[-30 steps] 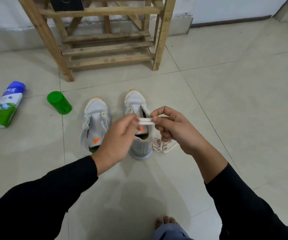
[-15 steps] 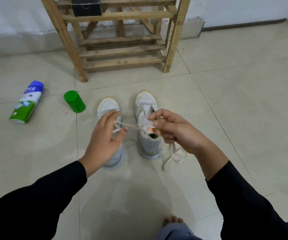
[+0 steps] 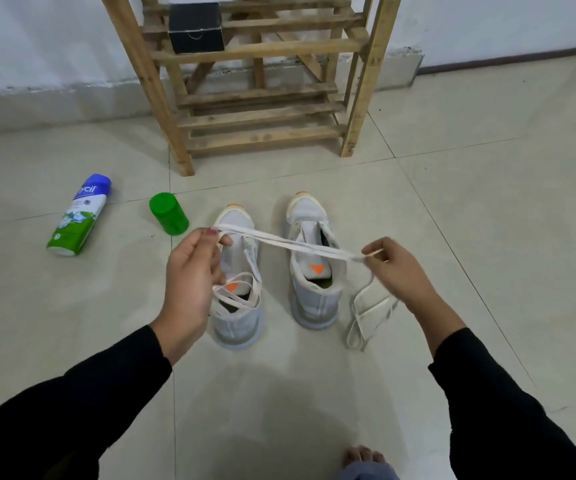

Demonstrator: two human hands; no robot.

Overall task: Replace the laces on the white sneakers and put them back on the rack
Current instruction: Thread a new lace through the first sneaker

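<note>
Head view: left hand (image 3: 189, 271) and right hand (image 3: 399, 268), well apart, each pinch a white lace (image 3: 290, 243) in curled fingers. It stretches taut above two white sneakers (image 3: 314, 271).

Two white mesh sneakers (image 3: 314, 303) are sitting on the tiled floor (image 3: 453, 237) before the wooden rack (image 3: 262, 133); a green plastic cap (image 3: 169, 218) is lying left of them, a blue-and-green spray can (image 3: 78, 216) farther left; a black box (image 3: 196, 27) is sitting on the rack.

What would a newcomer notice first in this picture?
A white lace is stretched between the left hand and the right hand, just above the white sneakers on the floor. Behind them stands a wooden rack; a green cap and a lying bottle are at the left.
</note>
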